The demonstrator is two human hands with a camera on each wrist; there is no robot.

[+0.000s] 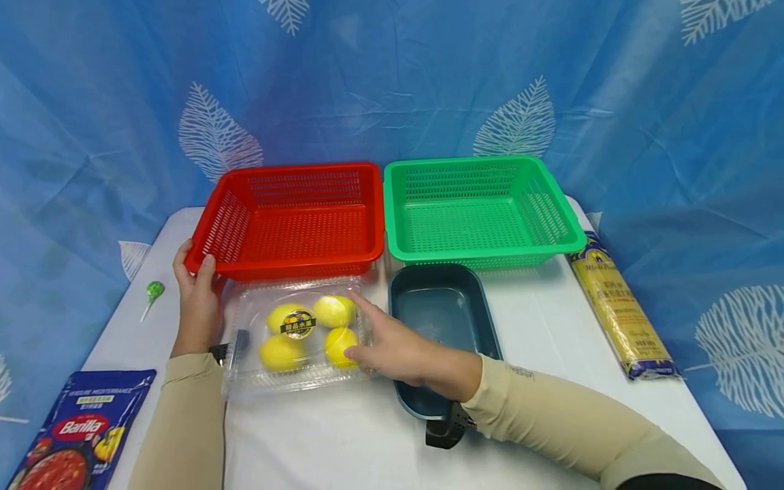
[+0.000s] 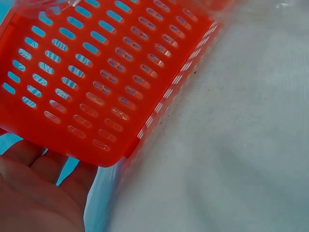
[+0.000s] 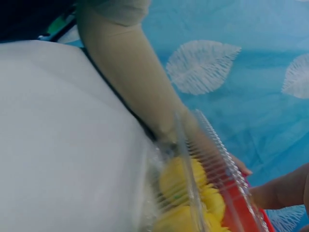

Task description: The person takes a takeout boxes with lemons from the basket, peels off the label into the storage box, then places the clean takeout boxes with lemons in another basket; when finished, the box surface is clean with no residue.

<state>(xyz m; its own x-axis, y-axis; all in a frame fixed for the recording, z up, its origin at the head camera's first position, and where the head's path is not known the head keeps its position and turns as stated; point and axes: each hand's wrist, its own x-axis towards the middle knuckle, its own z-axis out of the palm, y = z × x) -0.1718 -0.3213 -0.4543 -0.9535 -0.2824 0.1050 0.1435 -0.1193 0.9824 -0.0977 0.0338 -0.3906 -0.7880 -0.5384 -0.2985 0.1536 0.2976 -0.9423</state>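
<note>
A clear plastic box [image 1: 306,291] of yellow lemons [image 1: 283,354] is held by the right hand [image 1: 398,344], its right end being pinched between the thumb and the fingers. The front left corner of the red basket [image 1: 294,265] is gripped by the left hand [image 1: 199,299], with the thumb laid on the rim and the fingers hooked outside the wall. The box is placed just in front of the red basket, left of the dark blue dish [image 1: 431,306], and seems to be raised a little above the counter [image 1: 294,435], since part of the left wrist's dark gear is seen through it. The step in hand is judged to be the handling of the box while the basket is steadied. For this to be done well, the box should be supported as level as a one-ended hold allows, as the lemons could roll toward a dropped end. The thin plastic should be pinched firmly but not squeezed, lest the wall be buckled or the lid be sprung. The left forearm and the basket rim should be cleared by the box, and the corner grip should be left light, so that the basket is not tipped.
</note>
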